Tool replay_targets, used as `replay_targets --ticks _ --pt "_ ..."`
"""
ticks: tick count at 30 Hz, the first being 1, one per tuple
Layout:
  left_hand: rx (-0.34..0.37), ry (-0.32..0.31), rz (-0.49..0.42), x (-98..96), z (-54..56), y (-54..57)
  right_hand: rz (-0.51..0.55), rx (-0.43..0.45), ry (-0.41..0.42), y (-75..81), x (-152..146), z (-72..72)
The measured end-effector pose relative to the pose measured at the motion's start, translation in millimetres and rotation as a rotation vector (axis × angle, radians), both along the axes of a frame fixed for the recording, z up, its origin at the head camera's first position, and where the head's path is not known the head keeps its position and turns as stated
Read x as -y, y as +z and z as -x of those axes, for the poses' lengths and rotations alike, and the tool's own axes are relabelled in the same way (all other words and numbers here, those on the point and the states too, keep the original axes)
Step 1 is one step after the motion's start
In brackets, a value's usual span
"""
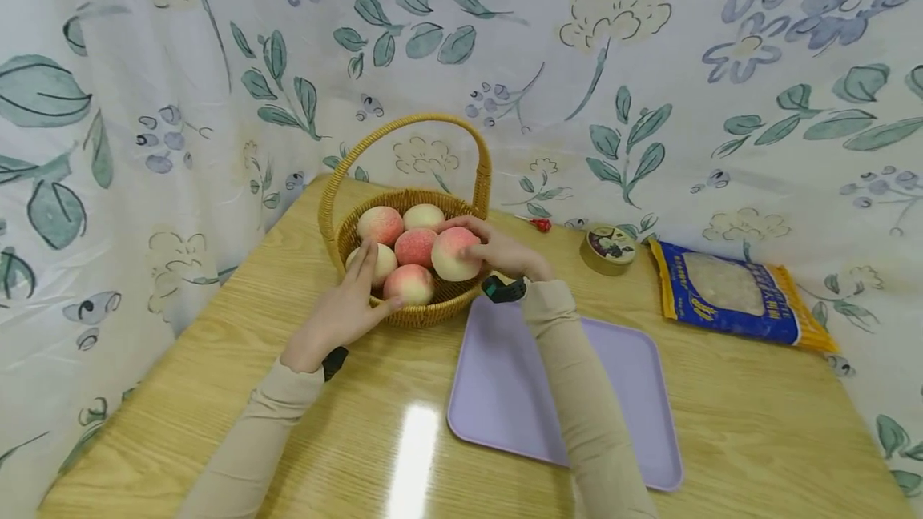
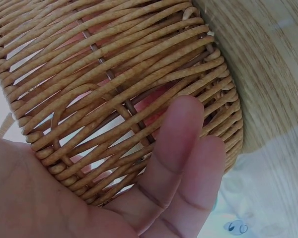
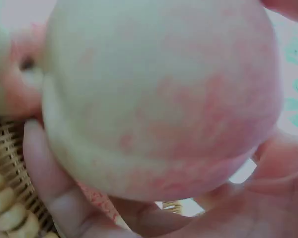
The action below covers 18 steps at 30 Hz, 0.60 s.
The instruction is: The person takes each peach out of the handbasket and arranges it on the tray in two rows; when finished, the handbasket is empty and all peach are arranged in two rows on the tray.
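A round wicker basket (image 1: 425, 315) with a tall handle holds several pink-and-cream peaches (image 1: 414, 247). My right hand (image 1: 505, 251) grips one peach (image 1: 456, 255) at the basket's right side, thumb on the near side and fingers around the back. This peach (image 3: 164, 99) fills much of the right wrist view, with another peach (image 3: 15, 64) beside it. At the basket's front left, my left hand (image 1: 339, 315) rests on the rim, fingers straight and thumb spread. Two of its fingers (image 2: 174, 144) lie along the woven outer wall (image 2: 114, 84) in the left wrist view.
A lilac tray (image 1: 627, 391) lies to the right of the basket, partly under my right forearm. Farther back are a small red-headed item (image 1: 541, 224), a round gold tin (image 1: 608, 251) and a blue-and-yellow packet (image 1: 735, 295). A floral curtain (image 1: 505, 62) hangs behind the wooden table (image 1: 346, 439).
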<state>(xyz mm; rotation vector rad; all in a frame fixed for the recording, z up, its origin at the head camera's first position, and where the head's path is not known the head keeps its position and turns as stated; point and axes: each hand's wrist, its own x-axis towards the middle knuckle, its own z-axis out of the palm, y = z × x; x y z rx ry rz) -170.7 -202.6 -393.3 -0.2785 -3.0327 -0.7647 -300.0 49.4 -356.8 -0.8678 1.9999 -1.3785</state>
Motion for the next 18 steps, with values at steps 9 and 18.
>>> replay_targets --ticks 9,18 --pt "0.023 -0.006 -0.010 -5.4 2.0 4.7 0.339 0.374 -0.186 -6.9 -40 -9.8" --pt "0.033 -0.016 -0.004 -5.2 1.1 3.6 0.260 0.314 -0.224 -36.2 -90 -18.8"
